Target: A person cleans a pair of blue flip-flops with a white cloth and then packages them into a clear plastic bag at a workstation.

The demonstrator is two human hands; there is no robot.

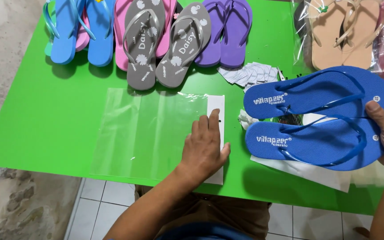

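Green table (45, 129), blue flip-flops (316, 118)

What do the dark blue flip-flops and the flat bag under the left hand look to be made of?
Dark blue flip-flops: likely foam rubber, matte pebbled soles with glossy straps. Flat bag: thin clear plastic film, see-through with shiny glare streaks, plus a white header strip, perhaps card.
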